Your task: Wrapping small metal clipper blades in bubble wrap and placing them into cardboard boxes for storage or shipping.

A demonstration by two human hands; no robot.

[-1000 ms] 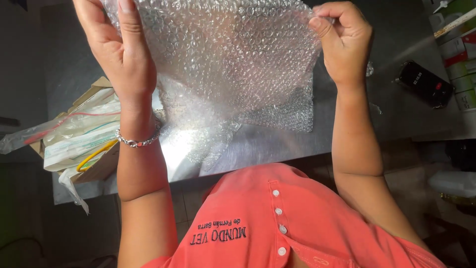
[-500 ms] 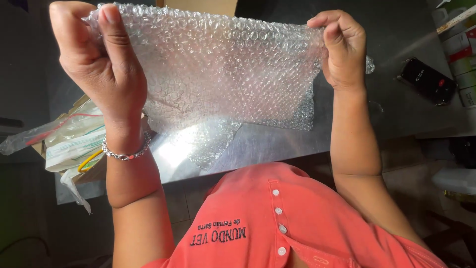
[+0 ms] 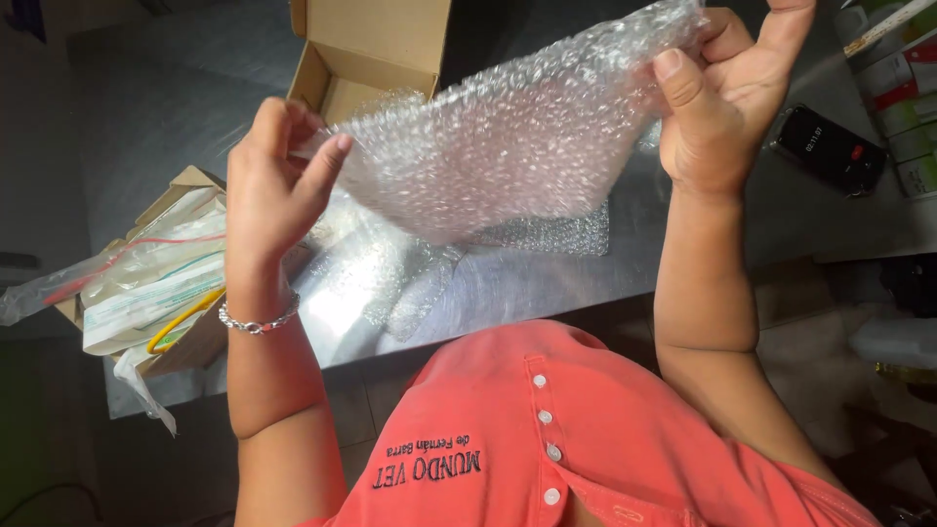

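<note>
The bubble wrap [image 3: 508,146] has tipped since a moment ago: it was held level and taut, now it slants, its right end high and its left end low, and the open cardboard box [image 3: 376,49] behind it has come into sight. It hangs in the air above the metal surface [image 3: 547,283], clear, covered in small bubbles, catching the light and sagging a little in the middle.

The left hand [image 3: 273,185] has dropped and pinches the lower edge between thumb and fingertips, palm turned inward, a silver bracelet [image 3: 256,320] on the wrist. The right hand [image 3: 727,102] is raised, thumb pressed over the upper corner, fingers curled behind the sheet.

More wrap lies flat on the surface beneath. A box of plastic packets [image 3: 156,278] sits at the left; a black phone [image 3: 830,148] lies at the right.
</note>
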